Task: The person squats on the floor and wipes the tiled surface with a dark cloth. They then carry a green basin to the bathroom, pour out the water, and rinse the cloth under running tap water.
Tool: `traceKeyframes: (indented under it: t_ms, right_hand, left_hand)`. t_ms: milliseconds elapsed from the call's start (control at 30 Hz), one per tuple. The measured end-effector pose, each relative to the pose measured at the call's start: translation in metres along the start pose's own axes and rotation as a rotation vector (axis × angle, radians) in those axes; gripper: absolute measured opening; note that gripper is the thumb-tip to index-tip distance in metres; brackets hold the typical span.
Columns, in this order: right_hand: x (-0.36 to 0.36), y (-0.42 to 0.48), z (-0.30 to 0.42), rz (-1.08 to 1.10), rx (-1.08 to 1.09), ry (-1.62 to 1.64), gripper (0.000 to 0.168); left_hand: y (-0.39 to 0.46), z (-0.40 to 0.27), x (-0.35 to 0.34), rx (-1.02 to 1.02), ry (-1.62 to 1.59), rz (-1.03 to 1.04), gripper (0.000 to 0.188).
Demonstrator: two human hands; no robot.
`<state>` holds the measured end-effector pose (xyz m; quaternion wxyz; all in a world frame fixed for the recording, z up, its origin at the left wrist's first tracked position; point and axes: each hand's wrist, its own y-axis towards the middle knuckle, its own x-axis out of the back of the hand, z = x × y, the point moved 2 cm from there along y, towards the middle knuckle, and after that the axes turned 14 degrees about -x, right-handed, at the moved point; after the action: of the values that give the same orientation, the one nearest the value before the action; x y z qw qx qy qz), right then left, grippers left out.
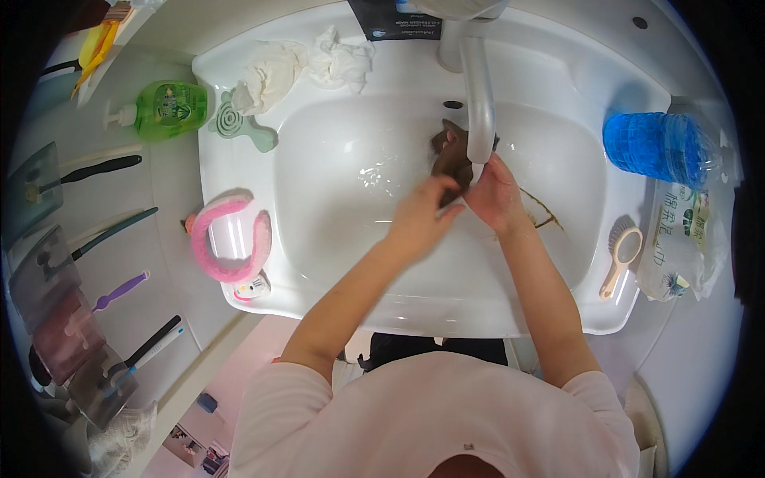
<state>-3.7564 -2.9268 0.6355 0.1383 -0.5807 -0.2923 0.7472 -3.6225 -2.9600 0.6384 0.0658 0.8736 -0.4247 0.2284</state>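
Note:
Over a white washbasin (334, 239), my left hand (423, 215) has its fingers at the lower end of a dark brown item (452, 158), whose exact kind I cannot tell. Beneath the spout of the grey faucet (481, 101), my right hand (495, 194) is against the right side of the same item. The spout hides part of the item and some of the right fingers. Water runs from the spout beside the right palm. A dark, thin line of residue (542, 206) lies on the basin wall to the right of my right hand.
Left rim: a green pump bottle (170, 110), crumpled white tissues (272, 74), a green comb-like item (239, 122), a pink plush headband (227, 269). Right side: a bottle of blue liquid (654, 146), a hairbrush (621, 257), a tissue pack (675, 239). Toothbrushes and holders line the left wall.

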Motion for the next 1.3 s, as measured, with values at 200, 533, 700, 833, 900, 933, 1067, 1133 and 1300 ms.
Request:
traceKeyframes:
  t_ms: [200,533,700,833,900,933,1067,1133,1300]
  right_hand:
    - [0.012,0.009,0.007,-0.218,0.121,-0.367,0.018]
    - [0.017,-0.018,0.038,-0.693,0.413,-0.944,0.042]
    - [0.018,-0.024,0.045,-0.575,0.649,-0.893,0.044]
    - [0.018,-0.028,0.042,-0.477,0.608,-0.583,0.03]
    - [-0.005,-0.043,0.044,-0.487,0.818,-0.5,0.02]
    - [-0.008,-0.046,0.05,-0.466,0.907,-0.465,0.018]
    - [0.0,-0.043,0.103,-0.789,1.268,-1.205,0.023]
    - [-0.002,-0.023,0.131,-0.965,1.189,-1.636,0.031]
    - [-0.028,0.009,0.139,-1.333,0.844,-2.103,0.026]
  left_hand:
    - [0.011,0.023,0.04,-0.241,0.156,-0.298,0.024]
    - [0.035,0.0,0.033,0.06,-0.076,-0.238,0.022]
    - [0.03,0.006,0.032,-0.097,-0.038,-0.313,0.024]
    - [0.016,-0.002,0.018,-0.169,0.008,0.225,0.023]
    - [0.01,0.002,0.018,-0.214,-0.006,0.222,0.021]
    - [0.007,0.006,0.016,-0.238,-0.018,0.221,0.021]
    - [-0.003,0.015,0.015,-0.076,-0.181,0.083,0.013]
    - [-0.005,0.014,0.008,-0.084,-0.182,0.108,0.011]
    - [-0.009,0.018,0.002,-0.113,-0.164,0.102,0.01]
